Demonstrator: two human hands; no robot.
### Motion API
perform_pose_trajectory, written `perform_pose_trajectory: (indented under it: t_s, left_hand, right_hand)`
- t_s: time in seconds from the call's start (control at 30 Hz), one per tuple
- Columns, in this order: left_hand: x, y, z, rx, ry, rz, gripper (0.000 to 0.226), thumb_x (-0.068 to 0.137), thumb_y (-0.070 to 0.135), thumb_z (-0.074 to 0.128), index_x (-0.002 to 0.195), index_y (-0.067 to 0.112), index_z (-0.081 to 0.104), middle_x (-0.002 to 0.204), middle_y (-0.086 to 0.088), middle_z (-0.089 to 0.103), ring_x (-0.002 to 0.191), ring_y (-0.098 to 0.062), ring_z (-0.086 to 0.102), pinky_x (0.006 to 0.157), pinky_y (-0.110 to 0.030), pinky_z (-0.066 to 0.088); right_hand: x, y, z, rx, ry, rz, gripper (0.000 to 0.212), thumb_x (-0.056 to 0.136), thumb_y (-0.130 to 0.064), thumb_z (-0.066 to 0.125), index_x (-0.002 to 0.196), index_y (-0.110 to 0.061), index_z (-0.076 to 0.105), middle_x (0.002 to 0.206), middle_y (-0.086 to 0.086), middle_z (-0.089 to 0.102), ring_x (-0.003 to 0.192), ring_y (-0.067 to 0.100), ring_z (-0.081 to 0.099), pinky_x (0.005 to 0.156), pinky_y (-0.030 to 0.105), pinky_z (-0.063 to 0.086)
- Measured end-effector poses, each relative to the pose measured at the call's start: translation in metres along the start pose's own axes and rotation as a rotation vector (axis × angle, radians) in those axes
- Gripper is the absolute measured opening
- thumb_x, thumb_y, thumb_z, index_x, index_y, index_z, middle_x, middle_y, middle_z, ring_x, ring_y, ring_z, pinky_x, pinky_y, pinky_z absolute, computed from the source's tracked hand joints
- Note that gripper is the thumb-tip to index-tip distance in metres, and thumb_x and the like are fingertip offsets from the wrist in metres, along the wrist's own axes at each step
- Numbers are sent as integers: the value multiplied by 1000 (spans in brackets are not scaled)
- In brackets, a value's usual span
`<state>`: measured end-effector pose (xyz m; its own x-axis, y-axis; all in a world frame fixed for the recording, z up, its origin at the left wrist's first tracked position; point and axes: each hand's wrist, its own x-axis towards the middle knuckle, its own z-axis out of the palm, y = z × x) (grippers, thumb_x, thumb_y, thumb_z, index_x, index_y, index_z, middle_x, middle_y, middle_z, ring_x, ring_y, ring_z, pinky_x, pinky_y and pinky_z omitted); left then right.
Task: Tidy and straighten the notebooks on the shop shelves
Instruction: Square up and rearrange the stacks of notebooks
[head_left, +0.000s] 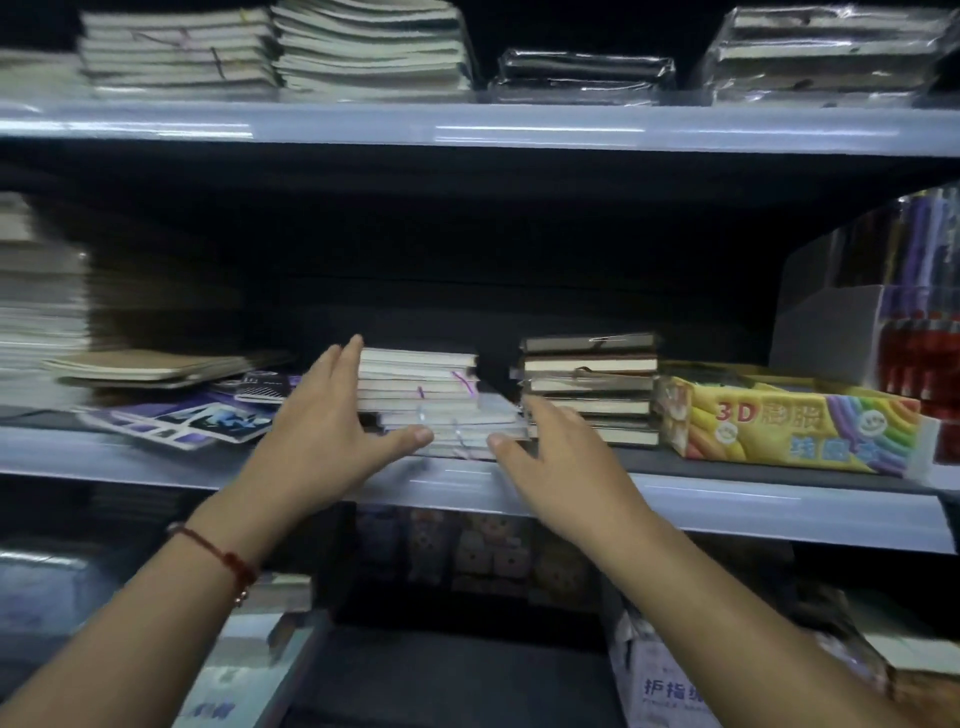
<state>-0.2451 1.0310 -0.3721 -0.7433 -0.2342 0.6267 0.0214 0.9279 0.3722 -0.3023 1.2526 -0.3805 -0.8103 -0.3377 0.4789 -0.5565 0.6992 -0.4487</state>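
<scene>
On the middle shelf (156, 462), a stack of small notebooks (431, 400) is sitting between both hands, its lower books jutting forward. The left hand (322, 436) is lying with straight fingers flat against the stack's left side, thumb reaching across its front. The right hand (561, 457) is spreading open at the right front corner, gripping nothing. A darker stack (592, 389) is standing just right, beside a yellow box (789, 426).
</scene>
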Motion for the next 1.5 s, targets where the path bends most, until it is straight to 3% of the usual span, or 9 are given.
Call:
perform_pose_trajectory:
  t_s: [0.17, 0.27, 0.67, 0.83, 1.03, 1.2, 1.3, 1.43, 1.5]
  left_hand:
    - [18, -18, -9, 118, -123, -48, 150, 45, 93, 60, 159, 14, 1, 165, -2, 21, 147, -22, 31, 118, -41, 31]
    - [27, -24, -13, 201, -175, -34, 129, 57, 85, 68, 156, 22, 16, 152, 0, 46, 133, -24, 49, 105, -36, 42]
    - [35, -37, -17, -43, -285, 27, 90, 84, 40, 77, 156, 33, 23, 142, 9, 52, 105, -8, 47, 87, -23, 35]
    - [48, -32, -7, 38, -245, -29, 106, 81, 46, 78, 160, 20, 12, 151, 0, 46, 130, -21, 49, 98, -31, 40]
    - [61, -24, 8, 189, -190, -52, 113, 78, 49, 79, 160, 17, 7, 142, -9, 55, 126, -30, 53, 98, -41, 47]
    - [50, -13, 8, 120, -202, -80, 108, 85, 59, 62, 159, 20, -6, 146, -6, 51, 123, -30, 56, 92, -38, 45]
    - [28, -8, 17, -16, -39, 20, 91, 92, 55, 56, 160, 18, 7, 163, 1, 28, 141, -23, 39, 108, -37, 37]
    - [10, 3, 26, -531, 55, -140, 70, 97, 39, 59, 157, 24, 27, 162, 9, 27, 149, -4, 21, 123, -30, 20]
    - [21, 7, 24, -549, 146, -184, 68, 98, 39, 55, 158, 24, 26, 163, 9, 24, 149, -2, 17, 121, -25, 16]
  right_hand:
    - [24, -19, 14, -54, -58, 128, 68, 89, -69, 49, 133, -17, 49, 130, 6, 58, 115, 28, 56, 79, 38, 44]
    - [24, -26, 17, -8, -40, 116, 65, 80, -71, 61, 118, -19, 56, 120, 2, 58, 102, 23, 57, 69, 36, 41]
    - [30, -33, 28, -50, 102, 41, 72, 77, -58, 76, 135, -23, 52, 127, -5, 51, 111, 17, 55, 79, 29, 40]
    - [44, -33, 28, -44, 113, 64, 71, 79, -54, 77, 135, -20, 49, 128, 0, 56, 109, 21, 56, 77, 32, 42]
    - [62, -43, 29, -144, 52, 160, 66, 75, -51, 81, 122, -15, 53, 118, 6, 61, 102, 27, 60, 72, 34, 47]
    - [60, -39, 39, -70, 84, 171, 80, 78, -53, 77, 140, -16, 43, 136, 7, 48, 119, 26, 53, 80, 35, 45]
    - [62, -36, 41, 48, 81, 144, 97, 82, -53, 73, 156, -20, 21, 152, 5, 35, 136, 24, 42, 95, 32, 40]
    - [66, -43, 35, 394, 35, 184, 84, 91, -49, 64, 158, -27, 19, 160, -11, 29, 145, 8, 30, 102, 20, 25]
    - [72, -49, 33, 490, -23, 238, 75, 92, -47, 64, 156, -33, 26, 153, -19, 35, 140, 2, 34, 102, 20, 27]
